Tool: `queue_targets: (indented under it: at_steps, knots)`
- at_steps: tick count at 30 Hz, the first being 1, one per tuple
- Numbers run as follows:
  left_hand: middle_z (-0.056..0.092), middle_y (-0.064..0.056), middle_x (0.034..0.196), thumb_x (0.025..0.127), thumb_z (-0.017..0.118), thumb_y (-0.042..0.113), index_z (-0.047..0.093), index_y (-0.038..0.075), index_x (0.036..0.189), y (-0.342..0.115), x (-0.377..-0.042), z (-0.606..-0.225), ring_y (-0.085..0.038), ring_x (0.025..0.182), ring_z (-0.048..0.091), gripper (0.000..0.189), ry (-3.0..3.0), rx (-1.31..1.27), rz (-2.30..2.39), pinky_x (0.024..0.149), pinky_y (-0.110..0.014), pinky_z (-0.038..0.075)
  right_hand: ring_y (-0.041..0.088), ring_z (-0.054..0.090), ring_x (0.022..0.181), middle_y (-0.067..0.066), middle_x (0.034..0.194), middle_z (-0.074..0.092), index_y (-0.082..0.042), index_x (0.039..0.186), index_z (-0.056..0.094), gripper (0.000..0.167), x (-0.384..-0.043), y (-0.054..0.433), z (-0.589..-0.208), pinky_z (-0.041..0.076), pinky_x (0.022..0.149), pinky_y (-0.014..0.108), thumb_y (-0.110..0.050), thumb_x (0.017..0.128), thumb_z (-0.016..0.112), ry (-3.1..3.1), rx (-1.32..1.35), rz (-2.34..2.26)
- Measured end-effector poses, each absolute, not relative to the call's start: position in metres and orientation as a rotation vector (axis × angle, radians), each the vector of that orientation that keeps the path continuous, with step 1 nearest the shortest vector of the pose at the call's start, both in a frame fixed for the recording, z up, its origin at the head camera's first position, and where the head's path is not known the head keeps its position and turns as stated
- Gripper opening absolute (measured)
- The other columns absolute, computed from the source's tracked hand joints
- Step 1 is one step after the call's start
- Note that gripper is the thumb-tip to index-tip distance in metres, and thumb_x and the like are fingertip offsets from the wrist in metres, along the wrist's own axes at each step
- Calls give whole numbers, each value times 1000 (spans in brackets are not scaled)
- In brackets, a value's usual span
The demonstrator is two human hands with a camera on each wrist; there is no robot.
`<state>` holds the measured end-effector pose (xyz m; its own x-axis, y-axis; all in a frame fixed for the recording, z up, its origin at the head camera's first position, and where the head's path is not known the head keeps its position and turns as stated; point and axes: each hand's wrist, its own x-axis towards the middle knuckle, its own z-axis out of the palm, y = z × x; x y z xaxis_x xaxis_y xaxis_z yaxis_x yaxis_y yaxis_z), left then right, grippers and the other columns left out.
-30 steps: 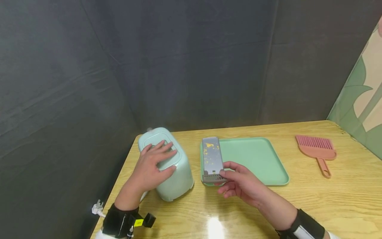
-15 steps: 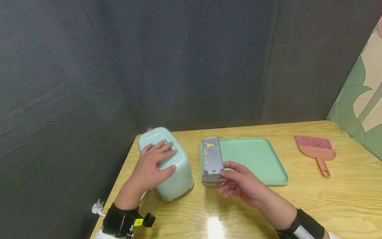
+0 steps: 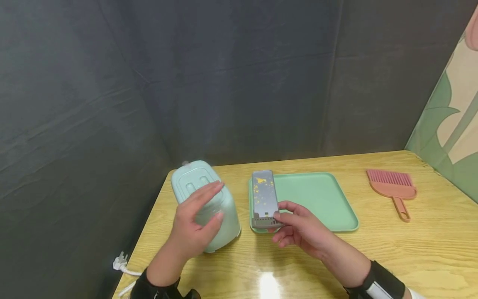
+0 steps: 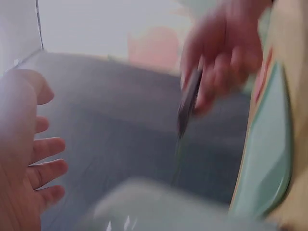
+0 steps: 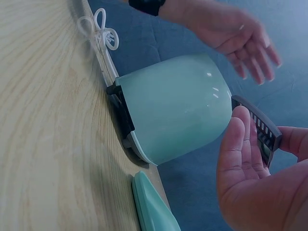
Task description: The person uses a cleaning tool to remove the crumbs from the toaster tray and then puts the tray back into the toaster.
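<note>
A mint-green toaster stands at the left of the table, its top slots partly covered from view by my left hand. That hand hovers over the toaster's near side with its fingers extended; the right wrist view shows it apart from the toaster. My right hand pinches a grey crumb tray by its near-end handle, thumb on top. Yellow crumbs are scattered on the metal surface of the crumb tray. It is held over the left side of a green serving tray.
A pink brush lies right of the serving tray, handle toward me. The toaster's white plug and cord are at the table's left edge. Dark cloth hangs behind and to the left of the wooden table.
My left hand has lifted off the toaster's top and drawn toward me, exposing the slots. The right hand keeps the crumb tray nearly still. The head view has shifted slightly.
</note>
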<state>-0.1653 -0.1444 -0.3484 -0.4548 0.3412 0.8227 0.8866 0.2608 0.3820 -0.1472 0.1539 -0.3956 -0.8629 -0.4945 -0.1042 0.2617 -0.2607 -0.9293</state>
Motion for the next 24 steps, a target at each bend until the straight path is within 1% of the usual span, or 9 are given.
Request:
queue_targets:
  at_steps: [4,7,11,14,15,17,19,22,24]
  knots:
    - [64,-18,142,85,65,-5,54,1,145,-122,-148,-355,-20,133,61,62,-1931,-1204,-1462,111,-30,50,12,75,71,5,91,77,-8,127,48,26,-147,154,-394,62,64,27,-20,105,57,1542,-278,-2154]
    - [53,-21,152,90,60,-8,42,0,154,-106,-139,-366,-25,140,56,66,-2005,-1154,-1789,112,-30,49,12,75,70,5,90,77,-8,128,48,28,-146,155,-392,62,64,27,-21,105,58,1555,-271,-2157]
    - [30,-8,169,96,57,-1,17,11,165,-88,-135,-382,-27,154,36,81,-2121,-902,-2204,123,-34,36,12,75,70,4,88,77,-8,127,48,27,-146,155,-390,61,64,27,-21,105,57,1569,-271,-2171]
    - [17,-7,173,99,54,6,-1,16,166,-77,-134,-391,-30,159,22,87,-2139,-751,-2448,128,-45,24,12,75,69,3,87,77,-8,127,48,27,-145,156,-389,61,63,26,-20,105,57,1572,-274,-2178]
    - [16,-9,173,100,52,8,-4,14,166,-73,-134,-393,-32,159,21,87,-2127,-728,-2521,128,-47,23,11,75,69,2,86,77,-8,127,47,27,-145,156,-389,61,63,26,-20,105,57,1572,-273,-2179]
    - [20,-13,172,102,49,12,-2,12,166,-67,-133,-397,-32,157,27,82,-2093,-685,-2666,126,-48,27,11,74,68,2,86,76,-8,126,47,26,-145,155,-389,61,63,25,-20,105,58,1573,-272,-2181]
    - [35,-13,166,103,46,15,9,10,166,-61,-131,-401,-29,149,42,73,-2028,-643,-2795,122,-45,36,11,74,68,2,86,77,-9,126,48,25,-145,154,-390,60,62,25,-20,105,57,1571,-270,-2186]
    - [58,-4,144,105,44,19,28,11,161,-51,-127,-406,-17,130,59,59,-1897,-530,-2961,113,-40,45,11,73,67,2,86,77,-8,125,49,24,-144,152,-391,60,61,24,-19,105,57,1562,-275,-2198]
    - [65,2,131,105,44,20,36,9,157,-45,-123,-409,-13,120,64,53,-1816,-464,-3019,109,-37,47,11,73,66,2,85,77,-7,124,49,24,-143,151,-392,59,60,23,-18,104,58,1562,-276,-2204]
